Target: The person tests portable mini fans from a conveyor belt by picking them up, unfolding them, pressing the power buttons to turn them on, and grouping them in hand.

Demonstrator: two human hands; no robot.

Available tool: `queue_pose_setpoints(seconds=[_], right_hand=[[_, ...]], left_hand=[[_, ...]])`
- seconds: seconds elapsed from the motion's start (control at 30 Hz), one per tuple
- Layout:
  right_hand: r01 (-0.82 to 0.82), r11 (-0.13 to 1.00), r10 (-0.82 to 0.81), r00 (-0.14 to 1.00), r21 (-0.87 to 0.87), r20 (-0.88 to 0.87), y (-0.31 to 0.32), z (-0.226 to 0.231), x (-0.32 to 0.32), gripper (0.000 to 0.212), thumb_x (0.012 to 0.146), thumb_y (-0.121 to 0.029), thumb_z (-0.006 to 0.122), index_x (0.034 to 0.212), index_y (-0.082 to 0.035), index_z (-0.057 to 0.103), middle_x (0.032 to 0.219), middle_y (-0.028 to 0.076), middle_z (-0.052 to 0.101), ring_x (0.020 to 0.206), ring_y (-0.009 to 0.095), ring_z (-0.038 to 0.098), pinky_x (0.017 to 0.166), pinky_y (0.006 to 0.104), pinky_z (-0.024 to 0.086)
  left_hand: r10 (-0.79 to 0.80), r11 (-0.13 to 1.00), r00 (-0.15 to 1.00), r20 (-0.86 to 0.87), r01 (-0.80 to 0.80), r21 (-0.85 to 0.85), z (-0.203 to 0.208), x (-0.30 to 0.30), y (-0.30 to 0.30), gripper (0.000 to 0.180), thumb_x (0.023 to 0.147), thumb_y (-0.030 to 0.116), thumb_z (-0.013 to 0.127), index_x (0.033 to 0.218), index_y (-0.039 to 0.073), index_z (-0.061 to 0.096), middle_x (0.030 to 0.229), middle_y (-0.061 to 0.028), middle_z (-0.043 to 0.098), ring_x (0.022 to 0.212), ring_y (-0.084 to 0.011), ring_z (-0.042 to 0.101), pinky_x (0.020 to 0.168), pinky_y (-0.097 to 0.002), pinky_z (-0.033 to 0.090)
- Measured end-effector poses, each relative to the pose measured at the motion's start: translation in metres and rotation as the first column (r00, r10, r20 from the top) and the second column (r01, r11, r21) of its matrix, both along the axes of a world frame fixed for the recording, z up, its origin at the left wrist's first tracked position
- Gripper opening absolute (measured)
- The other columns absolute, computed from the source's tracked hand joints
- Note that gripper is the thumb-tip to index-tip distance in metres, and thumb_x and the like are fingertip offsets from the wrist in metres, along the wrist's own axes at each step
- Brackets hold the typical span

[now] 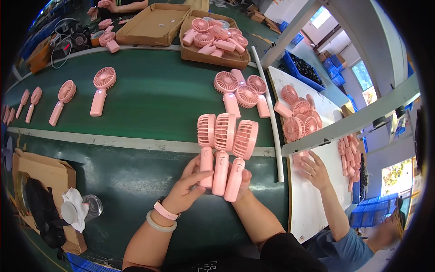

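Three pink handheld fans [220, 170] stand side by side between my hands, their round caged heads up and their handles down. My left hand [188, 183] closes on the leftmost handle, thumb and fingers against it. From the other side my right hand [245, 185] grips the rightmost handle, most of its fingers hidden behind the fans. The middle fan is held between the outer two. Just beyond them, a small cluster of pink fans [247, 96] lies on the green belt [158, 86], some with a lit spot on the handle.
More fans [104, 86] lie spaced along the belt at left. Beyond it, a cardboard tray [244, 60] holds many fans beside another tray [152, 27]. A white rail [267, 113] borders a white table [312, 204] with piled fans, where a co-worker's hand [317, 172] reaches. A lidded cup [93, 206] sits left.
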State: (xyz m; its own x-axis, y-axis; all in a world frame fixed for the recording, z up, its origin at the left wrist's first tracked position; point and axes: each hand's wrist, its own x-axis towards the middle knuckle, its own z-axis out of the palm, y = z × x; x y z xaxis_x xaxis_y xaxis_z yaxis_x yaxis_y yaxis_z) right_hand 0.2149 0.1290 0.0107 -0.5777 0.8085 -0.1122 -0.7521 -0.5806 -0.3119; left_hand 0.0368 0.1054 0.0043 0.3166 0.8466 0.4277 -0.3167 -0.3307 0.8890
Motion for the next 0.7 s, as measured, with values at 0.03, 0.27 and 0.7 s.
queue_pose_setpoints(seconds=[0.03,0.27,0.7], right_hand=[[0.004,0.997,-0.005,1.0,0.074,0.015,0.001,0.0,-0.001,0.077,0.062,-0.045,0.073,0.12,-0.004,0.045,0.109,0.007,0.054,0.099,0.016,0.055,0.09,0.0269,0.043],[-0.028,0.998,0.028,1.0,0.058,0.008,0.003,-0.005,-0.002,0.071,0.065,-0.044,0.073,0.117,-0.004,0.046,0.105,0.009,0.057,0.095,0.019,0.058,0.086,0.033,0.048],[0.05,0.994,-0.046,0.998,0.102,-0.04,0.005,0.001,-0.002,0.066,0.071,-0.037,0.069,0.122,-0.004,0.043,0.112,0.013,0.054,0.104,0.025,0.056,0.093,0.0394,0.044]], left_hand=[[-0.007,1.0,1.0,-0.003,0.007,-0.001,0.0,-0.001,0.0,0.038,0.087,0.015,0.056,0.123,0.008,0.051,0.142,-0.0155,0.022,0.129,-0.0306,0.029,0.103,-0.0404,0.029],[0.01,0.923,0.975,0.221,0.076,-0.378,0.006,-0.001,-0.007,0.045,0.079,0.002,0.061,0.121,0.007,0.046,0.137,-0.0105,0.031,0.122,-0.0233,0.039,0.091,-0.0331,0.043],[0.256,0.921,0.966,0.03,-0.234,-0.312,-0.001,0.004,-0.008,0.022,0.082,-0.004,0.053,0.104,0.0,0.051,0.094,-0.0044,0.053,0.077,-0.0082,0.052,0.071,-0.021,0.043]])
